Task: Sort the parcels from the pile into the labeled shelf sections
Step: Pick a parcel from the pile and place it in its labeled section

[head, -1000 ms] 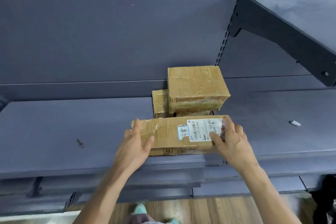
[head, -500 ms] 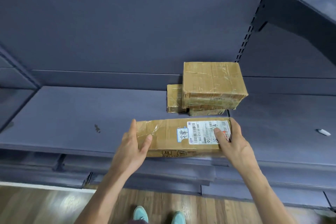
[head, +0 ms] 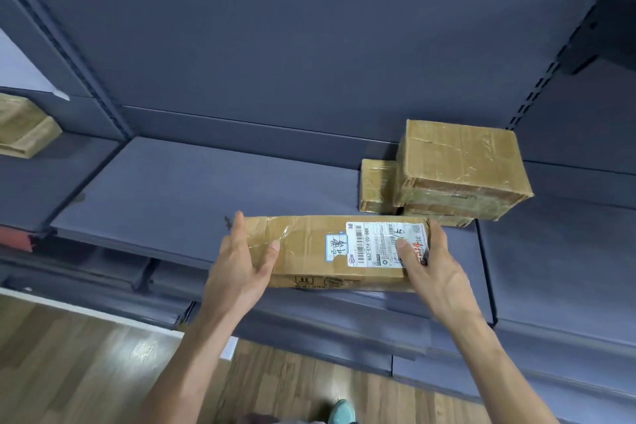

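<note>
- The long parcel (head: 309, 251), a flat brown cardboard box wrapped in clear tape, lies with its long axis running left to right, parallel to the front edge of the grey shelf board (head: 172, 189).
- Its broad face is turned up. The white shipping label (head: 378, 241) sits on the right half of that face, with a small blue-edged sticker (head: 336, 248) just to its left. The print on both runs across the box's width.
- The parcel is over the front part of the shelf board, right of its middle. Whether it rests on the board or is lifted just clear of it cannot be told.
- The two hands are apart, one at each short end, clamping the parcel between them.
- The left hand (head: 241, 268) grips the left end, thumb on the top face and fingers up along the end.
- The right hand (head: 433, 268) grips the right end, thumb pressed on the label and fingers wrapped round the end.
- Five parcels show in all.
- Three are grouped just behind the held one: a large taped box (head: 461, 155) on top of a lower box (head: 440, 218), and a small box (head: 377, 186) touching them on the left.
- A fifth parcel (head: 20, 127) lies in the next shelf section, far left.
- One teal shoe (head: 340, 411) shows on the wood floor (head: 69, 354).
</note>
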Tool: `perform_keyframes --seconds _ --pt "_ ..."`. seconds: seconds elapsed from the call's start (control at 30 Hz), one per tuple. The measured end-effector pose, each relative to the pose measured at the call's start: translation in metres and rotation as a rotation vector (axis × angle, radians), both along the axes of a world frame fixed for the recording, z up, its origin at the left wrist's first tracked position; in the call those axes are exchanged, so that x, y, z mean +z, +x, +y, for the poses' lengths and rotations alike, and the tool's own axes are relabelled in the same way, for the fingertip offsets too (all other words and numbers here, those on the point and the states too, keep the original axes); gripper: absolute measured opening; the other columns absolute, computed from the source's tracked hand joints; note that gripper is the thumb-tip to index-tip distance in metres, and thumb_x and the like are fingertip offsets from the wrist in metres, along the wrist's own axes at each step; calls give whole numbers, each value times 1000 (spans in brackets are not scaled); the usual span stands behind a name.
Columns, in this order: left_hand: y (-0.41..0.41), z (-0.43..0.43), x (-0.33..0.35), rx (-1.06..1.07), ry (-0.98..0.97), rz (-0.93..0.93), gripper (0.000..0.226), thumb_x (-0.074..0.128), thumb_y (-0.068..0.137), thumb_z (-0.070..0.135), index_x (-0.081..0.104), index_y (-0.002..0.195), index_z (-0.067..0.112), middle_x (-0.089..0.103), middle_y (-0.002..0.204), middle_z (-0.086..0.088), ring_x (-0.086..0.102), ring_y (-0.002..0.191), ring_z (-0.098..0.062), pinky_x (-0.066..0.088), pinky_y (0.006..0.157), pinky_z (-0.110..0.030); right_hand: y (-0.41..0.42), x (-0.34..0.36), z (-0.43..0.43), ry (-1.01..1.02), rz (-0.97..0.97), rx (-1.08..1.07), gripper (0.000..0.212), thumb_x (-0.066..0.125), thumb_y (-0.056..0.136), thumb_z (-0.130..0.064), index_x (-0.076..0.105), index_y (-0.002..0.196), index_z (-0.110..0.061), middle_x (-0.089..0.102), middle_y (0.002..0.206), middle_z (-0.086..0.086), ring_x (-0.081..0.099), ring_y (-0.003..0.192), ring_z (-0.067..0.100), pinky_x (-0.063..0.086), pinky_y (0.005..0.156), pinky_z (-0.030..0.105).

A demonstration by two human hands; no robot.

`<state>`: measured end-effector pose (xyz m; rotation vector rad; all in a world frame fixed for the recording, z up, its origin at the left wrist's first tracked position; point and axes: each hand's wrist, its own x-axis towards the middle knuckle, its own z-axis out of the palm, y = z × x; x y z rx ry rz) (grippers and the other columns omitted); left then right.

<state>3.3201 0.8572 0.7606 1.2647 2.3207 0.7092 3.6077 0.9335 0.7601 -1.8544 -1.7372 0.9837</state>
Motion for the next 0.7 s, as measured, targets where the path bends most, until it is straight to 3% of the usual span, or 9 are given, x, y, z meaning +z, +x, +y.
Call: perform_keyframes --seconds 0.33,0.5,0.63,0.7 --pt "-102 -70 5 197 103 -83 86 52 100 56 7 165 22 29 168 0 36 150 -22 34 117 -44 -118 14 -21 59 21 168 67 47 99 -55 20 155 -29 59 139 3 56 124 31 46 100 45" --pt "-163 -116 11 358 127 -87 80 55 101 49 12 163 21 42 161 -1 46 143 -27 40 110 -48 -198 12 -45 69 18 262 59 46 99 -56 22 147 -34 63 128 -2 59 117 29 43 87 38" --pt "-211 -159 13 442 142 -73 67 56 100 46 26 156 25 56 146 2 57 128 -26 47 102 -46 -261 10 -64 49 6 339 63 46 98 -57 20 151 -33 61 134 -1 58 120 30 46 96 43" --pt "-232 -177 13 470 156 -87 60 57 100 44 32 152 25 60 137 4 60 120 -23 49 97 -44 -288 9 -73 49 11 378 61 46 98 -57 22 149 -35 62 132 -2 59 117 30 45 92 42"
